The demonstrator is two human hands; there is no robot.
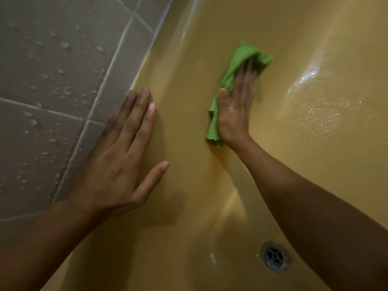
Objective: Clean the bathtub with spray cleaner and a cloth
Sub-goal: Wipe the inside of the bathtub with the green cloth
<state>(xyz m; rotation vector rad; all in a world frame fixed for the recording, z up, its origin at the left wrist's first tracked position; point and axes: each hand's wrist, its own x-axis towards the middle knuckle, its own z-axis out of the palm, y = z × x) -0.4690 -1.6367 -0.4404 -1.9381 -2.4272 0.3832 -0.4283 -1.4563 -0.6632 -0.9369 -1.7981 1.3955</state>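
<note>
1. Bathtub, glossy mustard-yellow enamel (210, 28): fills the centre and right of the head view; its rim meets the tiled wall along a pale sealed seam running diagonally from upper centre to lower left.
2. Cloth, bright green, soft and crumpled (241, 59): lies pressed against the tub's inner wall, near the upper centre; its upper end bunches into folds, its lower end shows as a narrow strip beside the heel of the right hand.
3. Right hand (236, 108): flat on the cloth, fingers straight and together, blurred at the tips; it presses the cloth to the enamel rather than gripping it, and covers the cloth's middle part.
4. Left hand (123, 156): released, holding nothing; palm and straight fingers rest flat on the tub's rim, just beside the wall seam, thumb spread apart toward the basin.
5. Wall tiles, grey-brown, matte, with pale grout lines (52, 70): upper left, dotted with water drops.
6. Drain, round metal with a cross-shaped grate (275, 256): low in the basin, partly bordered by the right forearm, well apart from the cloth.
7. Wet patch, glistening drops and streaks (319, 114): on the enamel to the right of the cloth.
</note>
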